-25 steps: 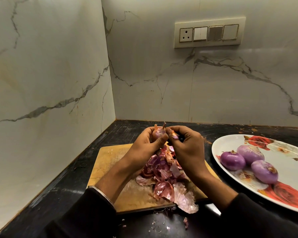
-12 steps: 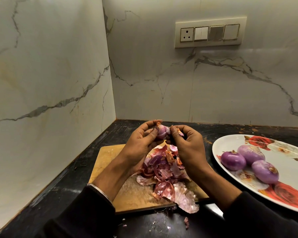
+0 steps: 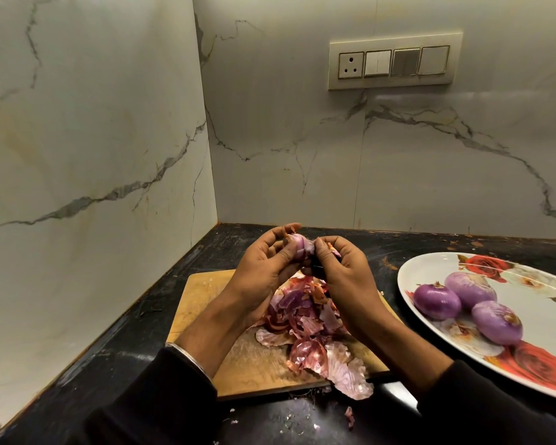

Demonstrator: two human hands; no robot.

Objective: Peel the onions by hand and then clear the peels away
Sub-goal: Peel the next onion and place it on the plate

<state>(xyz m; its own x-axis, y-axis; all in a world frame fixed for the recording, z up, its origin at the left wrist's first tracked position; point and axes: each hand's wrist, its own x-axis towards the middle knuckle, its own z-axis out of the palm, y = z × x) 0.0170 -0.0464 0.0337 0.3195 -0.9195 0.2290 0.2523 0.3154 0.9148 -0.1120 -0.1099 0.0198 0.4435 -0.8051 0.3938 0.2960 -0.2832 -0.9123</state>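
Plate (image 3: 527,285) at right holds three peeled purple onions (image 3: 469,303). We see both hands (image 3: 305,271) gripping a half-peeled onion (image 3: 300,244) above the papery peels (image 3: 315,335).

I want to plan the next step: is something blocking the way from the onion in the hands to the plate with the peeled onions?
Nothing visible blocks it. The onion is held above the cutting board; only bare counter lies before the plate.

A: From my feed I log two bare hands, left hand (image 3: 264,268) and right hand (image 3: 344,271), no rings visible.

B: Worn?

A: Black sleeves (image 3: 161,399) on both forearms; thin silver bangle (image 3: 190,356) at left wrist.
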